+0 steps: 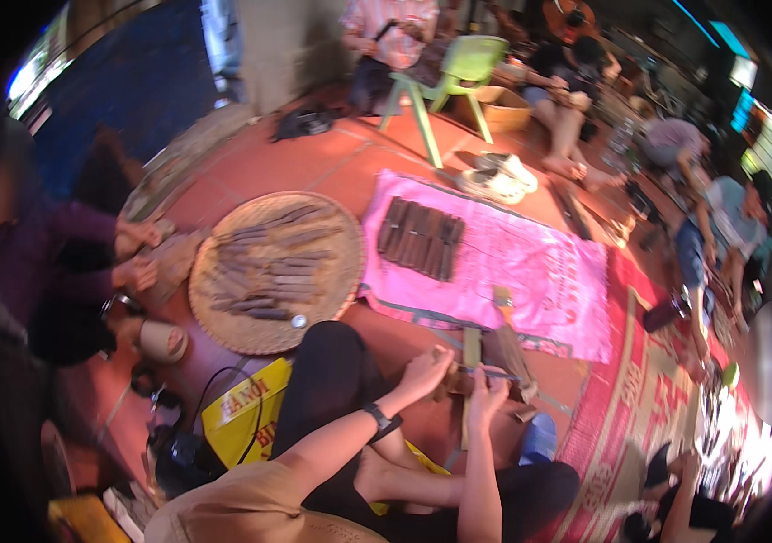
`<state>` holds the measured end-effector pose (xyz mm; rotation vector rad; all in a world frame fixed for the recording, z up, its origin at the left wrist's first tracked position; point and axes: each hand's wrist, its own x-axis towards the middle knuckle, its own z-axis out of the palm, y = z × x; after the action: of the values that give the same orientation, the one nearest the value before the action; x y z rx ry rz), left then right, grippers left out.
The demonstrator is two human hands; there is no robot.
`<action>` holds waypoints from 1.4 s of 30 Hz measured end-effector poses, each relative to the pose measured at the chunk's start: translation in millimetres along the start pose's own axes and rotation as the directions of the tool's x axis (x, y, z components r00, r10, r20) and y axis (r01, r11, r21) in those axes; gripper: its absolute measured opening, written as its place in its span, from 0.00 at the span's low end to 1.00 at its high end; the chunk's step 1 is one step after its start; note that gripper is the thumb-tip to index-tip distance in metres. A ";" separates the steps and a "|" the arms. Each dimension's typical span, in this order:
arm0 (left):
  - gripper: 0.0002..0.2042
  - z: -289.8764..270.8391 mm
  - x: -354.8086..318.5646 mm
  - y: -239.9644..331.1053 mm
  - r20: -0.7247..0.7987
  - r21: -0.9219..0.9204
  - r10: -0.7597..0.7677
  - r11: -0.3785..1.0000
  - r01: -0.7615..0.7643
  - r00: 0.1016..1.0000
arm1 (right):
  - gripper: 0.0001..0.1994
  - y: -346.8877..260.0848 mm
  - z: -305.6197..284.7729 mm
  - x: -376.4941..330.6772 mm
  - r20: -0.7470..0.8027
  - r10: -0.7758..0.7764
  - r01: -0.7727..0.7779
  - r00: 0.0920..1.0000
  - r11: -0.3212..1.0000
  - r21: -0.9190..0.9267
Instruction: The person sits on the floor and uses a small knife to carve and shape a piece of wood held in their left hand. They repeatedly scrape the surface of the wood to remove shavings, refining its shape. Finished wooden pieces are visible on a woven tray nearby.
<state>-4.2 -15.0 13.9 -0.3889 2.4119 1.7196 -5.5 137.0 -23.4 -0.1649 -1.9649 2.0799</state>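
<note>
My left hand is closed in front of my crossed legs, its fingers pinched at a small brown piece that is too blurred to name. Close beside it on the right, my right hand grips a thin dark rod that lies across toward the left hand. Below the hands a narrow wooden strip runs along the floor. A flat brush lies just beyond, at the near edge of a pink cloth. On that cloth sits a row of dark brown sticks.
A round woven tray with several brown sticks stands ahead left, beside a seated person. Near my right knee is a blue container. A yellow bag lies left. Beyond are a green chair, shoes and other people; a red patterned mat lies right.
</note>
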 end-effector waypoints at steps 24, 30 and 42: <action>0.28 1.0 1.5 -4.3 0.058 -0.032 -0.040 0.999 0.042 0.998 | 0.03 -2.3 -0.7 1.2 -0.036 0.059 -0.058 0.998 0.998 0.039; 0.28 4.5 4.3 -12.1 -0.005 -0.021 0.007 1.000 -0.008 1.000 | 0.04 -8.7 4.2 -0.7 -0.017 0.035 -0.034 0.999 0.999 0.038; 0.32 2.7 0.9 -4.2 0.012 0.052 -0.008 0.999 0.007 1.000 | 0.13 -22.6 -1.3 -2.8 0.021 0.147 -0.148 0.989 0.964 0.221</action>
<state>-3.8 -13.9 9.0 -0.3793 2.4381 1.6470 0.2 138.4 -1.3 -0.2680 -1.7533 2.3775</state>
